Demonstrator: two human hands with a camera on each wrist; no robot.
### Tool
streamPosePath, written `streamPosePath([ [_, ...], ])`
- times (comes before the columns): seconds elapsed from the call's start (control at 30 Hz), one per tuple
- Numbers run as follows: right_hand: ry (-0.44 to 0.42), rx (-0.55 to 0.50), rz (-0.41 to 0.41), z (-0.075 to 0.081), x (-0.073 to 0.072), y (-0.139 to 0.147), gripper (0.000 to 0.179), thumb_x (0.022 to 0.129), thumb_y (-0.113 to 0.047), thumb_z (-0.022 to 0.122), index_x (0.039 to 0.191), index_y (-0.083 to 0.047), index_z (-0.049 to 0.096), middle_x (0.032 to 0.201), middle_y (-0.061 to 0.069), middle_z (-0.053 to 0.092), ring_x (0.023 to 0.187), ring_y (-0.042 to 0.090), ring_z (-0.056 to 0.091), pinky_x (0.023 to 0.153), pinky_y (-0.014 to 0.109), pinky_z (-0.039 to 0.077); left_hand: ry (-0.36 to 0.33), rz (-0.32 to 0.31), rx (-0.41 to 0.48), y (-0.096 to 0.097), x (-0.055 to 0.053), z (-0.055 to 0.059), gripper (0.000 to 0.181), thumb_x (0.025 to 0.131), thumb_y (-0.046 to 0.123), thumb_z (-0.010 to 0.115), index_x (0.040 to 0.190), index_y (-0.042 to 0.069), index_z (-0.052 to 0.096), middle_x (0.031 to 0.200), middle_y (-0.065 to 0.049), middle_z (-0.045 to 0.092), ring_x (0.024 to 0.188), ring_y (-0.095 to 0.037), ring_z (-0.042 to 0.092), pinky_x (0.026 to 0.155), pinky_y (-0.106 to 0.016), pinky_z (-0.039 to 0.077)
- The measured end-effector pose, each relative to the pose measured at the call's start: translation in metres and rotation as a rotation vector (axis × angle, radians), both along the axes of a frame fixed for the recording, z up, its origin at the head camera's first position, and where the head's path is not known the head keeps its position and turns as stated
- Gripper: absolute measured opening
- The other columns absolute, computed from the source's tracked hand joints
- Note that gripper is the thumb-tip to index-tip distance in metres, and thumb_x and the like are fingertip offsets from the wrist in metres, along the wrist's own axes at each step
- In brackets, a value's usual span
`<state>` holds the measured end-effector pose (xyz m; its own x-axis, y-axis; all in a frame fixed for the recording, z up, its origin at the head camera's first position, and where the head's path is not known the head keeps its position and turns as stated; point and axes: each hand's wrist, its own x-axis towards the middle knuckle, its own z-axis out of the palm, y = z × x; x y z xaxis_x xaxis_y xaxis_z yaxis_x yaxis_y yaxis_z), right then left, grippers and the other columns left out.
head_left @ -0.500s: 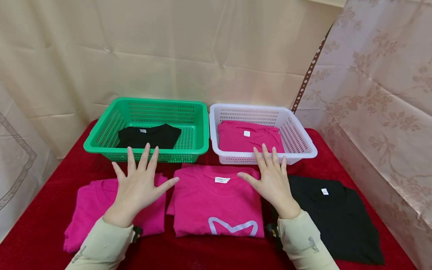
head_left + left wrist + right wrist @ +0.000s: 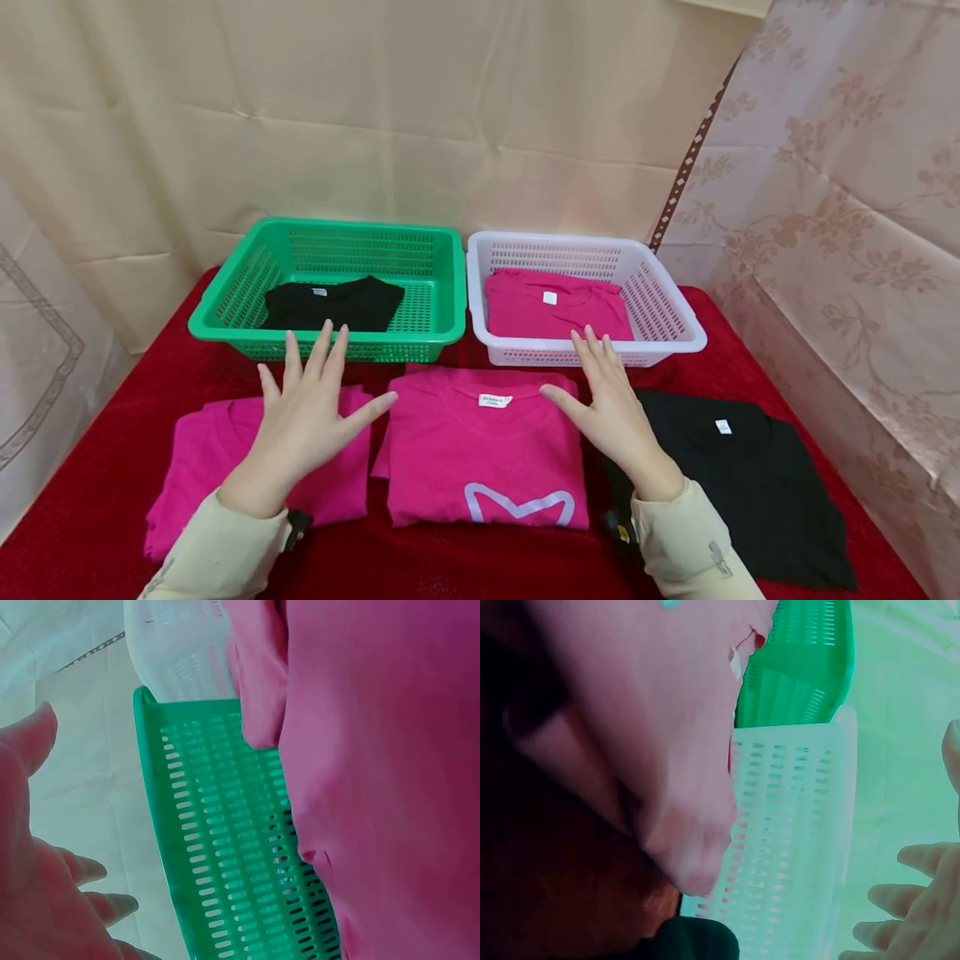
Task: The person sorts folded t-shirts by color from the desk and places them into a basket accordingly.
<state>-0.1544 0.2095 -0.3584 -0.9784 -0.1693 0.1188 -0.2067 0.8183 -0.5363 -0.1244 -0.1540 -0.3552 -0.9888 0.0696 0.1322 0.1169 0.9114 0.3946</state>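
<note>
My left hand [image 2: 300,425] hovers with straight, spread fingers over a folded magenta shirt [image 2: 202,467], its fingertips overlapping the front rim of the green basket [image 2: 217,333] in the head view. Between the hands lies a folded pink T-shirt [image 2: 450,450] with a white neck label and a pale outline print. My right hand [image 2: 618,421], also holding nothing, is spread above the gap between that pink T-shirt and a folded black T-shirt [image 2: 757,492]. Its fingertips come near the front of the white basket [image 2: 675,337]. In both wrist views the fingers extend freely beside the baskets.
The green basket holds a folded black shirt [image 2: 337,304], and the white one a folded pink shirt [image 2: 555,308]. Both baskets stand side by side at the back of a red-covered table [image 2: 450,567]. A beige curtain [image 2: 375,108] hangs behind, a patterned one [image 2: 847,208] at right.
My right hand has shifted slightly right and down, its fingers drawn closer together. My left hand has turned a little, its fingers less widely spread. The shirts and baskets stay in place.
</note>
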Motion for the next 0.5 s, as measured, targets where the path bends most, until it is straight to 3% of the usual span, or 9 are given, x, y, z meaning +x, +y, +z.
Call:
streamPosePath([
  [0.13, -0.04, -0.1, 0.009, -0.003, 0.004, 0.002, 0.09, 0.091, -0.05, 0.064, 0.16, -0.019, 0.015, 0.167, 0.01, 0.012, 0.154, 0.037, 0.005, 0.113, 0.069, 0.024, -0.006, -0.015, 0.053, 0.004, 0.004, -0.001, 0.11, 0.084, 0.077, 0.051, 0.16, 0.014, 0.005, 0.167, -0.013, 0.005, 0.149, -0.051, -0.009, 0.106, -0.082, -0.003],
  [0.27, -0.064, -0.178, -0.001, -0.007, 0.007, 0.005, 0.078, 0.099, -0.044, 0.055, 0.16, -0.014, 0.017, 0.166, 0.012, 0.015, 0.153, 0.038, 0.012, 0.118, 0.063, 0.02, -0.017, -0.031, 0.108, 0.009, 0.009, -0.003, 0.109, 0.084, 0.076, 0.053, 0.16, 0.013, 0.008, 0.167, -0.013, 0.008, 0.15, -0.05, -0.006, 0.108, -0.08, -0.001],
  [0.5, -0.121, -0.358, -0.09, -0.009, 0.013, 0.009, 0.064, 0.104, -0.035, 0.047, 0.158, -0.011, 0.024, 0.161, 0.02, 0.028, 0.147, 0.039, 0.03, 0.119, 0.052, 0.027, -0.055, -0.079, 0.22, 0.017, 0.015, -0.008, 0.105, 0.087, 0.068, 0.059, 0.16, 0.009, 0.01, 0.166, -0.015, 0.013, 0.15, -0.05, 0.0, 0.113, -0.075, 0.005],
])
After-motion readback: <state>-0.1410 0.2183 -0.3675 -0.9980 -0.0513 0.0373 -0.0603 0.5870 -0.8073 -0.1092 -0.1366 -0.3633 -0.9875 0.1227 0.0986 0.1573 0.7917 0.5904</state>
